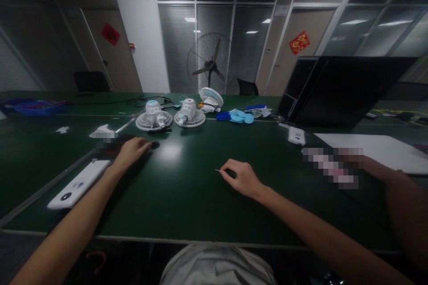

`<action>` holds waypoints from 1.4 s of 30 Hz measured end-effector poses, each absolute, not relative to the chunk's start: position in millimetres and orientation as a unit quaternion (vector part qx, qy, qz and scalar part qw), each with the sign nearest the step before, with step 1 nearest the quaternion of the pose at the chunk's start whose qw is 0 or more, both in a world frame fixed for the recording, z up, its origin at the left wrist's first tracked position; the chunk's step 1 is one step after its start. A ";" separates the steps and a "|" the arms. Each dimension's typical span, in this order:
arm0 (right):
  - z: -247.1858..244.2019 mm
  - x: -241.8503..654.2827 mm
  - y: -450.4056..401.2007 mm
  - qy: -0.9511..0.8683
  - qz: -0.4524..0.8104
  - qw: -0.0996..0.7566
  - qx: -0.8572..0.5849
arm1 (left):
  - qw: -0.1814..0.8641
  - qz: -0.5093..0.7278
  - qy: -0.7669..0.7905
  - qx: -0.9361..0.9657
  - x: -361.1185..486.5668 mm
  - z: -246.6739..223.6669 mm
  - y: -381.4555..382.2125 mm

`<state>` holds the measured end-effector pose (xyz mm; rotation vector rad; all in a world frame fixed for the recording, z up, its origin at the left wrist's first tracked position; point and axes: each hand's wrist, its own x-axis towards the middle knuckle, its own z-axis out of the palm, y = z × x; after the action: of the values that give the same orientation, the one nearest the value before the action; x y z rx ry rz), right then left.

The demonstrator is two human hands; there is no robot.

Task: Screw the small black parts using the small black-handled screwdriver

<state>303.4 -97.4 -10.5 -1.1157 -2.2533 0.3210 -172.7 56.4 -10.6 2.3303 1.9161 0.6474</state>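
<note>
Over the left part of the green table, my left hand (pixel 133 150) is closed, its fingertips at a small black object (pixel 154 144) too small to name. My right hand (pixel 241 178) is near the middle, thumb and forefinger pinched on a thin pale pin-like piece (pixel 217 170) that points left. Beside my left forearm lies a long white device (pixel 80 185) with a round black button. Beyond my left hand two white small fans (pixel 154 118) (pixel 189 115) rest grille-down, and a third fan (pixel 211 99) lies tilted behind them.
Blue gloves (pixel 224 116) and light-blue round pieces (pixel 241 116) lie past the fans. A black monitor or case (pixel 337 91) stands right. Another person's arm (pixel 401 196) reaches in near a white sheet (pixel 384 144) and white power bank (pixel 296 136). A blue basket (pixel 40 107) sits far left.
</note>
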 end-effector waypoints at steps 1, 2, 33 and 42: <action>-10.6 303.4 -97.3 -0.848 0.122 0.299 -0.420 | 0.038 0.194 0.626 0.754 -174.6 -10.5 56.3; -10.8 303.4 -97.3 -0.848 0.124 0.300 -0.420 | 0.045 0.184 0.631 0.752 -175.7 -10.2 56.3; -12.9 303.9 -96.8 -0.852 0.130 0.297 -0.412 | 0.065 0.412 0.584 0.697 -134.8 -26.3 57.0; -13.6 302.9 -95.5 -0.856 0.128 0.287 -0.410 | 0.066 0.396 0.610 0.683 -138.9 -29.5 61.7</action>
<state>302.9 -95.5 -13.6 -1.0951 -2.2866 0.3428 -138.9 61.7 -29.5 2.0616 1.8391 1.1949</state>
